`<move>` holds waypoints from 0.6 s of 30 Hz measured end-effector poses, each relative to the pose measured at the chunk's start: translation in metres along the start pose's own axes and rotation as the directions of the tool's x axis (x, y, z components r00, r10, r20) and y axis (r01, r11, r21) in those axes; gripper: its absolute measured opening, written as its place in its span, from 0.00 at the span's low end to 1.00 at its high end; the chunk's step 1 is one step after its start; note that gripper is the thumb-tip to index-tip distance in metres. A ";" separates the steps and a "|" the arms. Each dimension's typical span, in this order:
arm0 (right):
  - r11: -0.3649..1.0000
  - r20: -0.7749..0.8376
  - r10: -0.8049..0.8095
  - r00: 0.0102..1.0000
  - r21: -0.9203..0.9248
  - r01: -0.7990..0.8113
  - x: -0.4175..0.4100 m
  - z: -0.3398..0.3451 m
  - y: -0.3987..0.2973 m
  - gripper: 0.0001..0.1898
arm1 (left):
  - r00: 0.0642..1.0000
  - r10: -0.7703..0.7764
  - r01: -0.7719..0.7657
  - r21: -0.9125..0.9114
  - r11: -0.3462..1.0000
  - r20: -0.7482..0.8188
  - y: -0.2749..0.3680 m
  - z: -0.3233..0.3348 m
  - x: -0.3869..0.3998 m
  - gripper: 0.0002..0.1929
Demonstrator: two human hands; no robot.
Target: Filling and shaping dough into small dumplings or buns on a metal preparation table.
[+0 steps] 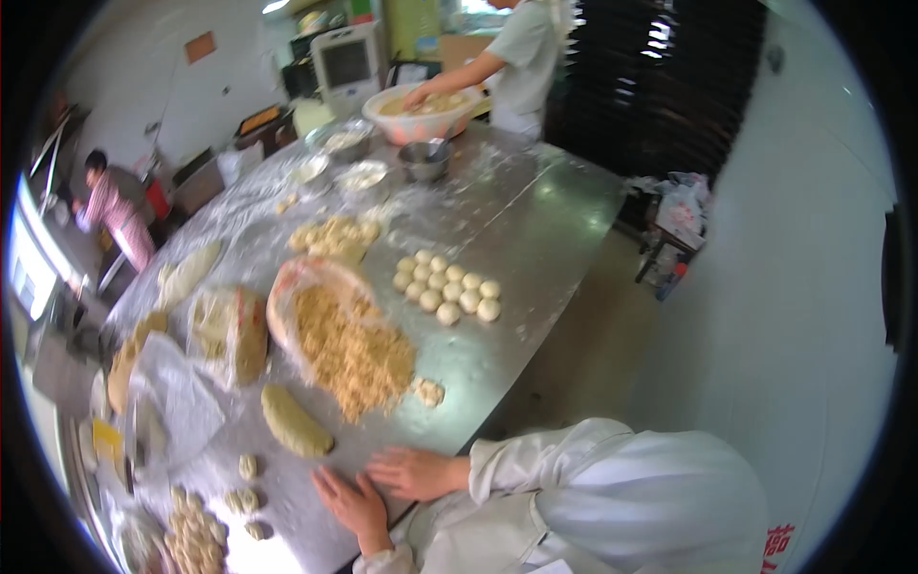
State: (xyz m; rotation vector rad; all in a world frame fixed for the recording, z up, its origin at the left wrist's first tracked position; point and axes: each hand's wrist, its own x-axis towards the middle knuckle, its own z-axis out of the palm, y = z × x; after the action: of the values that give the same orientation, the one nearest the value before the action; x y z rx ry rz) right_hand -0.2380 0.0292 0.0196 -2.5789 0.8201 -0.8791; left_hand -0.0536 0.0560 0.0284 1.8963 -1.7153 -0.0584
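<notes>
Palm down on the steel table (495,359) near its edge, my left hand (351,504) has its fingers apart and holds nothing. My right hand (409,473) lies just beside it, also flat and empty. An oblong roll of dough (295,422) rests beyond my fingers. Past it, a heap of crumbly yellow-brown mixture (358,351) spills from an opened plastic bag (281,301). A small flattened lump (429,392) sits by the heap. Small dough pieces (248,467) are left of the roll. Farther off, round dough balls (452,290) stand in rows.
A co-worker (523,64) reaches into a large basin (423,122) at the far end, near metal bowls (424,159). Another person (115,212) stands at far left. Bagged dough (229,333), a clear plastic sheet (172,402) and a pile of dough pieces (193,534) occupy the left side.
</notes>
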 end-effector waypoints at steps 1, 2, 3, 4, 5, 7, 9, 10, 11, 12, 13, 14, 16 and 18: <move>1.000 0.019 0.006 1.000 0.020 -0.006 -0.001 -0.010 0.001 0.25 | 0.998 -0.014 0.013 0.019 1.000 0.067 0.006 -0.005 0.002 0.35; 0.999 0.043 0.002 0.999 0.050 -0.004 0.001 -0.018 0.003 0.25 | 0.990 -0.044 0.038 0.044 0.998 0.132 0.009 -0.009 0.006 0.33; 1.000 0.015 -0.003 1.000 0.026 0.002 -0.001 -0.014 0.005 0.25 | 0.994 -0.039 0.038 0.017 0.999 0.105 0.006 -0.005 0.007 0.33; 0.999 0.000 -0.031 1.000 0.009 0.031 0.002 -0.019 0.007 0.24 | 0.996 -0.039 0.038 0.007 0.999 0.079 0.009 -0.004 0.007 0.33; 1.000 0.026 -0.016 1.000 0.010 0.016 0.001 -0.024 0.006 0.22 | 0.996 -0.036 0.035 0.010 0.999 0.077 0.011 -0.004 0.007 0.32; 0.998 0.016 0.049 0.999 -0.048 -0.048 0.003 -0.034 0.005 0.21 | 0.999 -0.002 0.002 0.012 1.000 0.047 0.017 -0.004 0.013 0.30; 0.995 0.050 0.052 0.997 -0.089 -0.048 0.007 -0.032 0.007 0.21 | 1.000 0.001 -0.001 0.000 1.000 0.003 0.010 0.001 0.010 0.27; 0.998 0.074 0.029 0.997 -0.050 -0.025 0.007 -0.033 0.006 0.21 | 1.000 -0.002 0.002 -0.015 1.000 -0.007 0.009 0.001 0.009 0.26; 0.997 0.061 0.046 0.997 -0.058 -0.042 0.009 -0.032 0.007 0.21 | 0.999 -0.035 0.035 0.008 0.999 -0.009 0.006 0.002 0.007 0.26; 0.995 0.041 0.072 0.997 -0.079 -0.068 0.010 -0.031 0.007 0.21 | 0.999 -0.032 0.032 -0.012 0.999 -0.014 0.006 0.003 0.008 0.25; 0.996 0.050 0.063 0.997 -0.065 -0.059 0.011 -0.029 0.006 0.21 | 0.999 -0.025 0.024 -0.035 0.999 -0.021 0.004 0.003 0.007 0.25; 0.996 0.044 0.066 0.997 -0.070 -0.063 0.011 -0.027 0.005 0.21 | 1.000 -0.026 0.025 -0.032 0.999 -0.015 0.002 0.002 0.005 0.25; 0.995 0.044 0.069 0.997 -0.079 -0.065 0.011 -0.026 0.003 0.22 | 0.998 -0.037 0.035 -0.043 0.998 -0.047 0.001 0.002 0.004 0.25; 0.995 0.035 0.073 0.997 -0.076 -0.070 0.013 -0.024 0.001 0.22 | 0.995 -0.052 0.048 -0.053 0.997 -0.081 0.001 0.002 0.002 0.25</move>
State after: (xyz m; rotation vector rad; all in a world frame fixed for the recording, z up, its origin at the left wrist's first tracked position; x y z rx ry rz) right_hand -0.2449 0.0187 0.0437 -2.6030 0.9454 -0.7912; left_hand -0.0547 0.0532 0.0281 1.8786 -1.5973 -0.0419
